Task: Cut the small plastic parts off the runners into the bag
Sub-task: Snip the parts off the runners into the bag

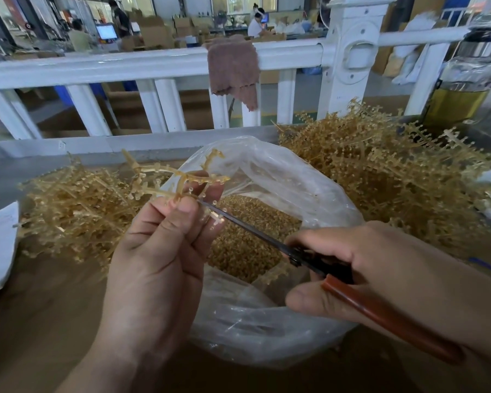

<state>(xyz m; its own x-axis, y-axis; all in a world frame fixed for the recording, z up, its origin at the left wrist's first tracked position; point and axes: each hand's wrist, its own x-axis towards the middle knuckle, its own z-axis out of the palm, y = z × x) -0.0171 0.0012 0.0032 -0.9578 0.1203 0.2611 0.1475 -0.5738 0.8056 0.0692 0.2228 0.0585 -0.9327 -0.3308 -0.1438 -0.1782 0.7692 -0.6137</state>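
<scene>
Over the open bag (281, 171), left hand (165, 236) pinches a runner (187, 177) while right hand (380, 265) grips scissors (255, 231) (blades nearly closed), so cut parts drop inside.

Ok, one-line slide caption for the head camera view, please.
The left hand holds a runner over the open bag while the right hand cuts at it with scissors.
</scene>
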